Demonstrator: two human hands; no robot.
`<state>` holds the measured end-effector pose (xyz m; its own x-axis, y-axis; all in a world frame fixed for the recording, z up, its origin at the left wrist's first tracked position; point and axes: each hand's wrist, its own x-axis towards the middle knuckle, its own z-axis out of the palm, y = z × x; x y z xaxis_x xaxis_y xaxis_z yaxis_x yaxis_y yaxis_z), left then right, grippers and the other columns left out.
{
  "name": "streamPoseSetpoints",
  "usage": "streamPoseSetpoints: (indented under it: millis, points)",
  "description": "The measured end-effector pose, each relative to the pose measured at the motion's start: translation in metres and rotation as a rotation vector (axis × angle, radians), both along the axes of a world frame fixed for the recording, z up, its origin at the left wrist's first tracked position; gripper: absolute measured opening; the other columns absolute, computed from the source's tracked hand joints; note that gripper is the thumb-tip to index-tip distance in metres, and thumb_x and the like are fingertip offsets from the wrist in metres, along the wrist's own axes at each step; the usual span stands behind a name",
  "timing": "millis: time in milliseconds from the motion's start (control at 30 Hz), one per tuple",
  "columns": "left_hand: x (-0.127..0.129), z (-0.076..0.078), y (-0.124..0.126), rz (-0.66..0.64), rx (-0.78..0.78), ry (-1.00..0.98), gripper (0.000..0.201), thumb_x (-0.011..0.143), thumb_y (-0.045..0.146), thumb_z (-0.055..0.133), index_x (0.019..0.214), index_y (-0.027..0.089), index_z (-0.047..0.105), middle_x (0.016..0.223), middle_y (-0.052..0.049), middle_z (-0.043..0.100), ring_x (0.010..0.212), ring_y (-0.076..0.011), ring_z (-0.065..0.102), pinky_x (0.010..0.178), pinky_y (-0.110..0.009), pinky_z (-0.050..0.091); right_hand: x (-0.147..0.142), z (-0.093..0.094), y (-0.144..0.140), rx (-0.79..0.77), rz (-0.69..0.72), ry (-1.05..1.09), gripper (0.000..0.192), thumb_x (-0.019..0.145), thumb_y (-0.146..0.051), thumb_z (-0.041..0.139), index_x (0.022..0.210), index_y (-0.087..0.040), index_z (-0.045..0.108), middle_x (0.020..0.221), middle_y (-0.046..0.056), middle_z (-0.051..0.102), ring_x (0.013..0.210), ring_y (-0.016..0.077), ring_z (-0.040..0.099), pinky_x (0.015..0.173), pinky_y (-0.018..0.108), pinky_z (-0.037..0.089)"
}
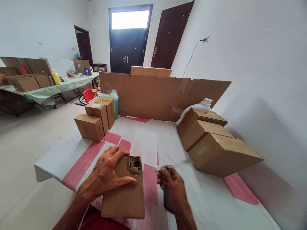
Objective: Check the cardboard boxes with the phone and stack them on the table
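A brown cardboard box (pixel 124 199) stands near the table's front edge, with a torn, dark hole in its upper right corner. Gripping it from the left is my left hand (pixel 107 172), its fingers over the far edge and its thumb along the near face. To the right of the box, my right hand (pixel 174 185) is closed in a pinch, slightly blurred. A small, thin dark item pokes out at its fingertips, too small to name. Partly hidden beneath that hand is a dark, flat object (pixel 168 201); whether the hand holds it I cannot tell.
Stacked cardboard boxes (pixel 90 126) and a green liquid bottle (pixel 116 105) stand at the left. More boxes (pixel 225 155) and a white jug (pixel 203 103) are at the right. A tall cardboard panel (pixel 153 95) closes off the back. Another table (pixel 72 84) stands far left.
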<state>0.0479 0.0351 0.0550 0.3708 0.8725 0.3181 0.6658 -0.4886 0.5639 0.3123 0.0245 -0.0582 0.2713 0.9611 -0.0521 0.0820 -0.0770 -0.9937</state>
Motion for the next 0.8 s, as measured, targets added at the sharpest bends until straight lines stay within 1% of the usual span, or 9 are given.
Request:
streamPoseSetpoints:
  millis: [67, 100, 167, 233, 333, 433, 567, 667, 800]
  points:
    - [0.003, 0.002, 0.0, -0.012, -0.005, -0.001, 0.059, 0.072, 0.065, 0.084, 0.116, 0.029, 0.067, 0.112, -0.004, 0.068, 0.102, -0.0295, 0.064, 0.088, -0.042, 0.052, -0.008, 0.029, -0.014, 0.116, 0.001, 0.289, 0.035, 0.086, -0.058, 0.068, 0.089, -0.025, 0.057, 0.08, 0.004, 0.071, 0.061, 0.0188, 0.065, 0.048, 0.026, 0.043]
    - [0.005, 0.003, 0.0, -0.018, -0.005, -0.005, 0.06, 0.071, 0.066, 0.084, 0.116, 0.029, 0.068, 0.111, -0.005, 0.068, 0.102, -0.0298, 0.064, 0.088, -0.043, 0.052, -0.014, 0.043, -0.019, 0.173, 0.015, 0.363, 0.033, 0.086, -0.054, 0.071, 0.091, -0.024, 0.06, 0.08, 0.005, 0.072, 0.063, 0.0185, 0.065, 0.048, 0.026, 0.043]
    - [0.007, 0.003, -0.001, -0.03, 0.005, -0.014, 0.059, 0.071, 0.065, 0.085, 0.115, 0.029, 0.068, 0.11, -0.005, 0.068, 0.101, -0.0299, 0.064, 0.088, -0.043, 0.052, -0.031, 0.064, -0.027, 0.284, 0.033, 0.328, 0.026, 0.089, -0.048, 0.073, 0.093, -0.024, 0.066, 0.076, 0.003, 0.069, 0.059, 0.0157, 0.06, 0.047, 0.024, 0.042]
    - [0.009, 0.003, -0.004, -0.043, 0.023, -0.009, 0.056, 0.074, 0.062, 0.083, 0.117, 0.029, 0.068, 0.11, -0.006, 0.068, 0.101, -0.0297, 0.063, 0.089, -0.044, 0.052, -0.048, 0.076, -0.03, 0.397, 0.013, 0.181, 0.019, 0.09, -0.043, 0.074, 0.09, -0.024, 0.07, 0.077, 0.001, 0.065, 0.061, 0.0139, 0.057, 0.051, 0.024, 0.044]
    - [0.01, 0.003, -0.01, -0.063, 0.042, 0.032, 0.051, 0.081, 0.059, 0.08, 0.12, 0.03, 0.066, 0.113, -0.006, 0.067, 0.102, -0.0299, 0.061, 0.089, -0.044, 0.051, -0.065, 0.081, -0.031, 0.53, -0.024, -0.063, 0.014, 0.09, -0.037, 0.075, 0.086, -0.024, 0.072, 0.085, 0.002, 0.064, 0.075, 0.0161, 0.061, 0.062, 0.026, 0.051]
    - [0.014, 0.003, -0.016, -0.086, 0.042, 0.06, 0.052, 0.082, 0.059, 0.079, 0.12, 0.028, 0.063, 0.115, -0.006, 0.066, 0.103, -0.0303, 0.06, 0.09, -0.046, 0.05, -0.069, 0.081, -0.032, 0.592, -0.011, -0.211, 0.009, 0.092, -0.033, 0.073, 0.088, -0.026, 0.075, 0.088, 0.003, 0.063, 0.082, 0.0179, 0.063, 0.062, 0.025, 0.051]
    - [0.02, 0.007, -0.021, -0.098, 0.041, 0.077, 0.053, 0.08, 0.058, 0.081, 0.119, 0.028, 0.061, 0.117, -0.006, 0.066, 0.104, -0.0304, 0.059, 0.093, -0.048, 0.048, -0.065, 0.082, -0.036, 0.618, -0.005, -0.26, 0.005, 0.095, -0.027, 0.07, 0.091, -0.027, 0.073, 0.09, 0.003, 0.062, 0.084, 0.0178, 0.063, 0.066, 0.026, 0.053]
    - [0.022, 0.01, -0.023, -0.098, 0.021, 0.088, 0.055, 0.079, 0.053, 0.084, 0.119, 0.025, 0.06, 0.117, -0.006, 0.065, 0.105, -0.0299, 0.057, 0.094, -0.049, 0.047, -0.063, 0.084, -0.039, 0.624, 0.022, -0.285, 0.006, 0.095, -0.024, 0.069, 0.089, -0.026, 0.072, 0.09, 0.002, 0.062, 0.082, 0.0163, 0.062, 0.064, 0.025, 0.051]
    - [0.022, 0.013, -0.022, -0.099, 0.01, 0.084, 0.049, 0.086, 0.053, 0.078, 0.12, 0.023, 0.061, 0.115, -0.007, 0.064, 0.103, -0.0288, 0.056, 0.092, -0.048, 0.047, -0.06, 0.082, -0.043, 0.615, 0.091, -0.278, 0.009, 0.095, -0.021, 0.068, 0.088, -0.026, 0.07, 0.088, 0.0, 0.061, 0.083, 0.015, 0.062, 0.065, 0.023, 0.049]
